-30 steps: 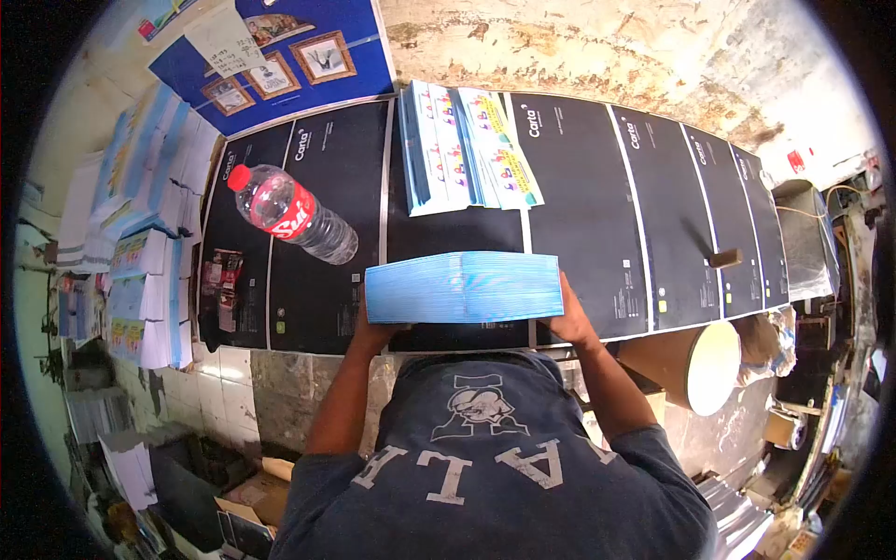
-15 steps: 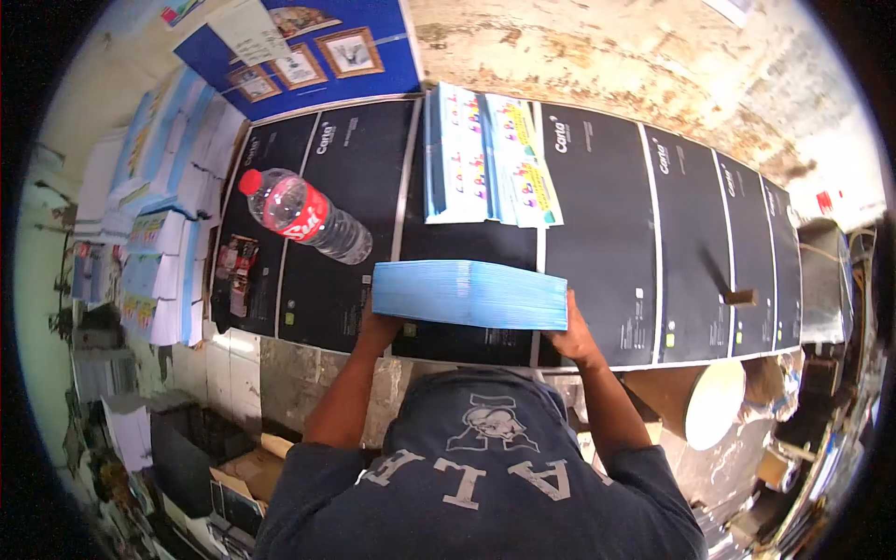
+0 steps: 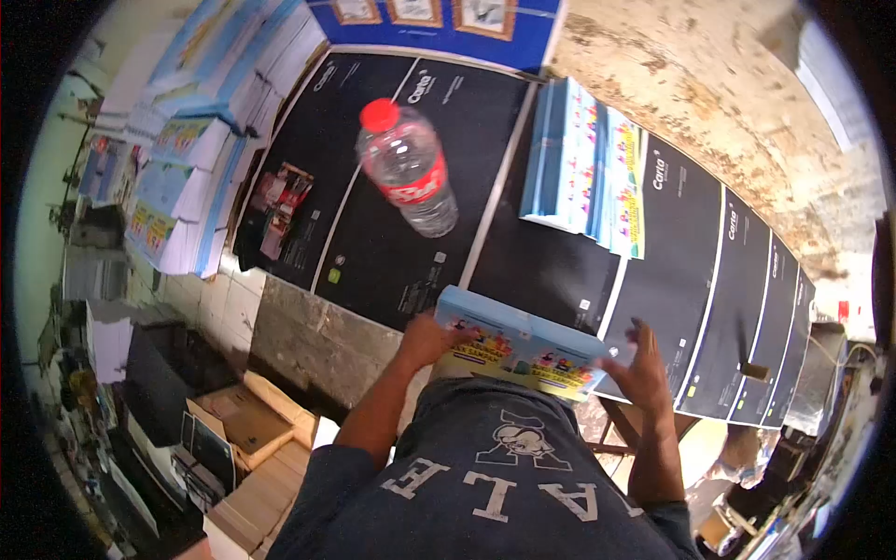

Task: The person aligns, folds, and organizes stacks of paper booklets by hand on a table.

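Observation:
A stack of printed blue sheets (image 3: pixel 523 341) stands tilted at the table's front edge, close to my body. Its colourful printed face is turned toward me. My left hand (image 3: pixel 427 342) grips the left end of the stack, with the fingers slightly blurred. At the right end is my right hand (image 3: pixel 642 367), fingers spread, with the thumb side near or touching the stack's corner. Farther back on the table lie two piles of similar printed sheets (image 3: pixel 583 168), side by side. A clear plastic bottle with a red cap (image 3: pixel 411 173) stands left of them.
Black boards marked "Carta" cover the table (image 3: pixel 373 252). A small dark-and-red printed packet (image 3: pixel 283 210) lies at its left end, and a small brown block (image 3: pixel 754 371) at its right. Tall paper piles (image 3: pixel 187 187) stand to the left. An open cardboard box (image 3: pixel 252 420) is below.
The stack has tipped from showing its blue edges to showing its printed face, and come nearer my body. My right hand has opened its fingers. The view has swung left.

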Demonstrator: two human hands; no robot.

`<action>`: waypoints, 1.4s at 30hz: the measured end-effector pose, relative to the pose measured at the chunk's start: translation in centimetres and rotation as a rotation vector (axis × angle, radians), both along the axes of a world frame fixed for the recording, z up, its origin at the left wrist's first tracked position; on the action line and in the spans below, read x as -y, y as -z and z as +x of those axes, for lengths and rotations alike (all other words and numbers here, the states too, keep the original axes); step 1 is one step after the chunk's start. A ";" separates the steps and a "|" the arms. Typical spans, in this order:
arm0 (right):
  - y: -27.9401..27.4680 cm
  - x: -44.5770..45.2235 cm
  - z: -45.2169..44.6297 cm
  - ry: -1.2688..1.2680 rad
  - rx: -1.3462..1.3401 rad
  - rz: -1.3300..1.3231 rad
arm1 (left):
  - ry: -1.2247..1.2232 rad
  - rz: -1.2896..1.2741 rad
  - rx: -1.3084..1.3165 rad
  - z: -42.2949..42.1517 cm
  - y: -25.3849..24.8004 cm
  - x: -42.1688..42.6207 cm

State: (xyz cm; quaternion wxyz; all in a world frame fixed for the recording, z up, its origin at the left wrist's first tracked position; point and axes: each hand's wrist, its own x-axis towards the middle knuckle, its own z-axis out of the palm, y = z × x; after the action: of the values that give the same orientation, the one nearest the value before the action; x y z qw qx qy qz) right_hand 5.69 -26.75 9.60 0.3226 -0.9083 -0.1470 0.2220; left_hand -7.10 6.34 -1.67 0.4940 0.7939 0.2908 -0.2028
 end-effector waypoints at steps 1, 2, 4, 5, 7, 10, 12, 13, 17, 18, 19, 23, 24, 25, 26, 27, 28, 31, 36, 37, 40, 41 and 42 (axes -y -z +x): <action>-1.5 -4.3 0.3 -0.051 -0.003 0.052 | -0.012 -0.014 -0.006 -1.2 0.6 0.2; -0.5 -9.2 -0.4 -0.191 0.084 -0.001 | -0.019 0.003 -0.017 -2.0 1.0 0.6; 4.2 -19.2 -3.5 -0.485 0.191 -0.143 | -0.015 0.087 -0.099 -3.9 2.7 1.5; 6.1 -23.3 -4.3 -0.648 0.219 -0.227 | -0.054 0.045 -0.094 -5.5 3.8 2.0; 6.7 -27.3 -5.4 -0.758 0.205 -0.274 | -0.144 0.031 -0.077 -7.6 5.9 2.5; 8.6 -27.2 -5.8 -0.958 0.557 -0.088 | -0.117 0.103 -0.162 -6.8 4.1 2.8; 10.2 -27.1 -5.4 -0.888 0.466 -0.017 | -0.181 -0.018 -0.164 -6.6 6.9 3.4; 11.6 -27.2 -5.4 -0.852 0.416 -0.042 | -0.217 -0.006 -0.166 -7.0 7.0 2.9; 12.0 -26.7 -5.4 -0.867 0.420 -0.038 | -0.207 -0.014 -0.050 -7.7 7.3 3.6; 11.5 -26.6 -5.3 -0.863 0.401 -0.069 | -0.132 -0.024 -0.052 -7.5 8.4 3.6; 11.1 -26.5 -5.4 -0.852 0.376 -0.096 | -0.136 -0.012 -0.049 -8.1 10.1 4.4; 12.7 -19.6 -4.7 -0.956 0.565 -0.345 | -0.121 0.039 0.052 -7.3 8.7 3.6; 13.2 -19.5 -4.1 -0.866 0.456 -0.421 | -0.167 -0.036 -0.067 -6.7 6.6 2.6; 13.3 -19.3 -3.9 -0.773 0.335 -0.498 | -0.175 -0.033 -0.069 -6.8 6.2 2.5; 13.6 -18.7 -4.0 -0.778 0.333 -0.492 | -0.148 -0.059 -0.091 -6.9 6.0 2.4; 13.9 -18.7 -4.0 -0.756 0.337 -0.341 | -0.128 -0.078 -0.109 -6.6 6.0 1.9; 13.9 -18.8 -3.7 -0.732 0.341 -0.195 | -0.139 -0.071 -0.106 -5.9 6.6 1.7; 13.6 -18.3 -3.8 -0.683 0.279 -0.120 | -0.160 -0.105 -0.108 -6.8 8.4 3.0; 9.5 -15.2 -2.6 -0.777 0.356 -0.262 | -0.122 -0.055 -0.065 -6.9 10.0 2.9; 9.2 -13.3 -1.8 -0.848 0.370 -0.343 | -0.119 -0.060 -0.069 -6.5 9.3 2.8; 12.3 -12.6 -1.4 -0.808 0.381 -0.206 | -0.029 -0.081 -0.229 -6.5 7.3 1.7; 12.6 -12.8 -1.4 -0.805 0.362 -0.242 | -0.085 0.049 -0.106 -6.8 8.0 2.3; 12.7 -12.2 -1.3 -0.795 0.388 -0.145 | -0.136 0.168 0.020 -7.2 8.8 3.2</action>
State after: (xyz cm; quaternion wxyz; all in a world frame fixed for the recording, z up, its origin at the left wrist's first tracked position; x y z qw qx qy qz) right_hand 4.34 -14.51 -3.15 0.1142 -0.8265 -0.5263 0.1640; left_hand -14.32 3.17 -10.47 0.4411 0.8130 0.3550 -0.1356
